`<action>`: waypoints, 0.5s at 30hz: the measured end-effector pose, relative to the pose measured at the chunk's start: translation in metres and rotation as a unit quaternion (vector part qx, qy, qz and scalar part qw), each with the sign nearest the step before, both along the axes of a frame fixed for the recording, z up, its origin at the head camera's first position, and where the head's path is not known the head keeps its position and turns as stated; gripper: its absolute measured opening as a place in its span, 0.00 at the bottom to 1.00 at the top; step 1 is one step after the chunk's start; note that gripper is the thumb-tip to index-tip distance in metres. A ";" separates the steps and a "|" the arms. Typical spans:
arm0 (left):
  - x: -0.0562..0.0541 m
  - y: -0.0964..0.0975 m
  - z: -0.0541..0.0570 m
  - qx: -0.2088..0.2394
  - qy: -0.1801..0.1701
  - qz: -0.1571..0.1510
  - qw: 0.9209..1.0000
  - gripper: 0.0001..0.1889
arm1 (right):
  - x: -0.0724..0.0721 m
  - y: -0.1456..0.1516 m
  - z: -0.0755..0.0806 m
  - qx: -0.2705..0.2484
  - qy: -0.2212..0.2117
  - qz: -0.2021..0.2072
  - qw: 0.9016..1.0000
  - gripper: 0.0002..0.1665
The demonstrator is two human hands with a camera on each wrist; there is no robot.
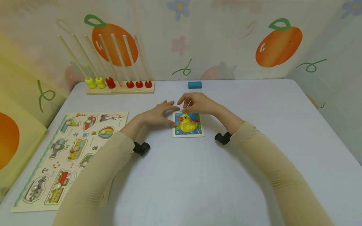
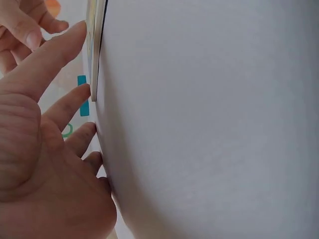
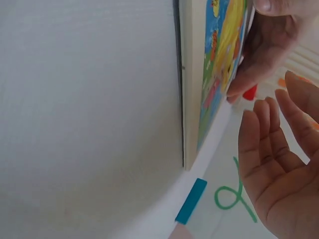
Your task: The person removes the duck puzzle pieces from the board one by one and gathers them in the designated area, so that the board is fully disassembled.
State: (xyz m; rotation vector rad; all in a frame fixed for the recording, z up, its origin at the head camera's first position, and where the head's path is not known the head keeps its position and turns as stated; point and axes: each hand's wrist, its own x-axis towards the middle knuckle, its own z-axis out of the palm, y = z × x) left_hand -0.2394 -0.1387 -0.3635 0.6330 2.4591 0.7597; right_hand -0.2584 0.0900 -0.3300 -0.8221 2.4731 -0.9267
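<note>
A small square duck picture puzzle (image 1: 189, 124) with a pale frame lies flat on the white table, between both hands. My left hand (image 1: 158, 113) is at its left side, fingers spread. In the left wrist view, the thumb and index fingertip of the left hand (image 2: 55, 124) come up to the edge of the puzzle (image 2: 94, 45). Over the puzzle's far edge hovers my right hand (image 1: 199, 103), fingers loosely bent. The right wrist view shows that right hand (image 3: 281, 169) holding nothing, apart from the puzzle (image 3: 217, 64).
A teal block (image 1: 195, 85) lies at the table's far edge, beyond the right hand. Back left stands a wooden bead counter (image 1: 120, 90) with upright rods and red and yellow beads. A large vehicle puzzle board (image 1: 70, 157) lies at left, partly under the left sleeve.
</note>
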 end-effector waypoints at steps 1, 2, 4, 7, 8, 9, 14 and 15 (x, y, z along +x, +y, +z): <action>0.000 0.000 -0.001 0.003 0.002 -0.005 1.000 0.40 | 0.000 -0.001 -0.001 0.005 -0.006 0.004 1.000 0.19; 0.000 -0.001 -0.001 0.004 0.003 -0.008 1.000 0.40 | 0.000 -0.003 -0.001 0.010 -0.010 0.008 1.000 0.19; 0.001 -0.002 -0.002 0.008 0.006 -0.011 1.000 0.40 | -0.001 -0.005 -0.003 0.020 -0.015 0.015 1.000 0.18; 0.001 -0.003 -0.004 0.009 0.011 -0.014 1.000 0.41 | -0.002 -0.008 -0.004 0.029 -0.018 0.023 0.999 0.19; 0.001 -0.003 -0.004 0.009 0.013 -0.015 1.000 0.41 | -0.003 -0.009 -0.006 0.031 -0.021 0.026 0.999 0.19; 0.001 -0.003 -0.004 0.008 0.016 -0.016 1.000 0.41 | -0.003 -0.009 -0.007 0.035 -0.023 0.029 0.999 0.19; 0.001 -0.004 -0.004 -0.008 0.027 -0.016 0.999 0.41 | -0.006 -0.014 -0.012 0.059 -0.029 0.051 0.996 0.19; 0.001 -0.004 -0.004 -0.012 0.028 -0.015 0.999 0.41 | -0.006 -0.015 -0.012 0.062 -0.029 0.053 0.996 0.19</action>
